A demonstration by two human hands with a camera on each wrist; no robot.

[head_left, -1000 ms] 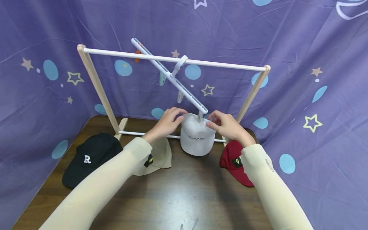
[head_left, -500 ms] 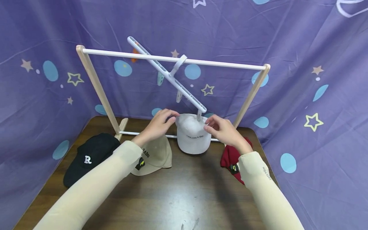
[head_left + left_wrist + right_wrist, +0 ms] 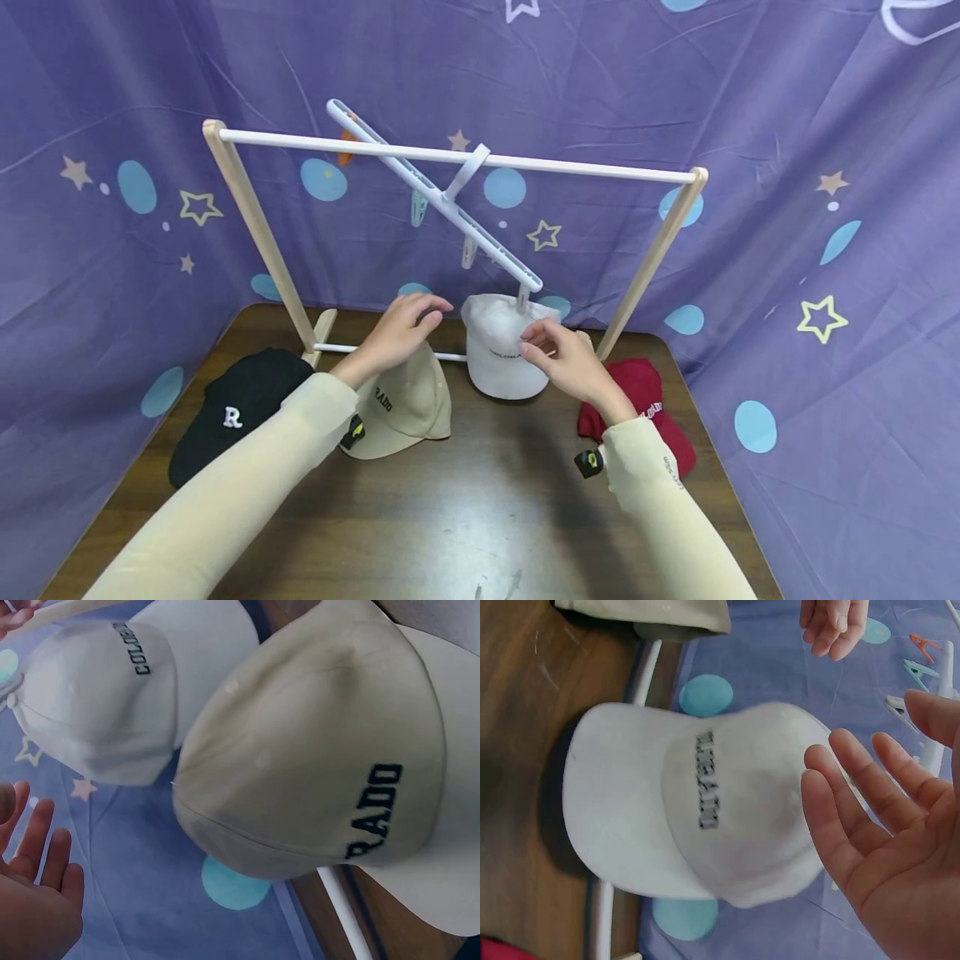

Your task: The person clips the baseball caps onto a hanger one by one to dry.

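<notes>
A white baseball cap (image 3: pixel 504 367) with dark lettering hangs from a clip (image 3: pixel 523 297) at the low right end of a white hanger (image 3: pixel 450 205). My left hand (image 3: pixel 401 329) is to the left of that cap, apart from it and above a beige cap (image 3: pixel 408 400); its fingers are relaxed and hold nothing. In front of the white cap's right side is my right hand (image 3: pixel 562 358), fingers loosely bent and nothing between them. The right wrist view shows this hand (image 3: pixel 900 840) spread close beside the white cap (image 3: pixel 742 802); contact cannot be made out.
The tilted hanger hooks over the top bar (image 3: pixel 585 169) of a wood-ended rack. Orange (image 3: pixel 347 147), teal (image 3: pixel 418 207) and grey (image 3: pixel 468 251) clips hang along it. A black cap (image 3: pixel 247 400) lies left on the brown table (image 3: pixel 450 517), a red cap (image 3: pixel 637 383) right. Purple curtain behind.
Both hands have come away from the white cap's top edge. The left hand moved left, and the right hand moved lower and towards me. The hanger and cap swung slightly.
</notes>
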